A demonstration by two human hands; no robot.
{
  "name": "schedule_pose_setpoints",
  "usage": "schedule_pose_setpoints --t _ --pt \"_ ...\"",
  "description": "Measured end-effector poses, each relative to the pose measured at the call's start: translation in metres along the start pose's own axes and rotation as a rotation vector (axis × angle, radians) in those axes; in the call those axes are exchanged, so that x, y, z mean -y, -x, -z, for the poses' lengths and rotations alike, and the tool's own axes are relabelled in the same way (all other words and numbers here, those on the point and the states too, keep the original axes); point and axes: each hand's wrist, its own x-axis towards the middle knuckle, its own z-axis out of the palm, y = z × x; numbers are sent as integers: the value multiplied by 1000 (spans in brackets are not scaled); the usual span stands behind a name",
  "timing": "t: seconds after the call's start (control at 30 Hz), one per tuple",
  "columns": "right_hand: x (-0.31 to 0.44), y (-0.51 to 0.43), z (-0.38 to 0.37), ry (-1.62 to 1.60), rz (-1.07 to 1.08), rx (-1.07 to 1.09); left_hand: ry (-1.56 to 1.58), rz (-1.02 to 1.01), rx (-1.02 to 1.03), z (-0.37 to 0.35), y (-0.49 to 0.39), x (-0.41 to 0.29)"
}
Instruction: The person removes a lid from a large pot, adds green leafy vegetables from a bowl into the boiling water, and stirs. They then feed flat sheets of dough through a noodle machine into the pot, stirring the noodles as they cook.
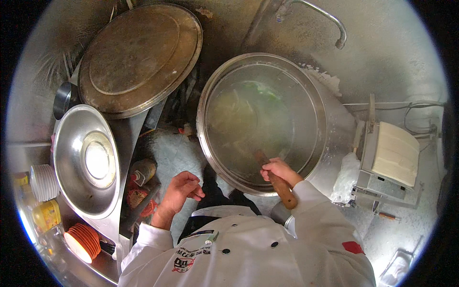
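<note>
A large round metal pot (202, 118) full of steaming, cloudy liquid stands before me, with pale strands and some green leaves showing through the steam. Over its near rim, my right hand (278, 171) grips the thick wooden handle (283, 192) of a tool; the tool's far end is hidden in steam and liquid. My left hand (183, 190) is held in the air to the left of the pot, fingers curled loosely and holding nothing.
At the left are a wide steel basin (71, 172), a big round metal lid (136, 53), orange bowls (84, 240) and white bowls (43, 183), stacked. A faucet (337, 25) reaches out beyond the pot. A pale dough block (396, 154) rests on a metal stand at the right.
</note>
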Motion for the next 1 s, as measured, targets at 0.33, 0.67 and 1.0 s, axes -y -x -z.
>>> schedule_pose_setpoints --t 0.33,0.67,1.0 --pt "4 80 31 73 19 -111 -90 -1 -106 16 4 2" --pt "12 -15 4 -72 126 56 -206 -2 -175 24 6 8" --pt "10 -2 71 -29 106 31 -204 36 -218 24 -2 26"
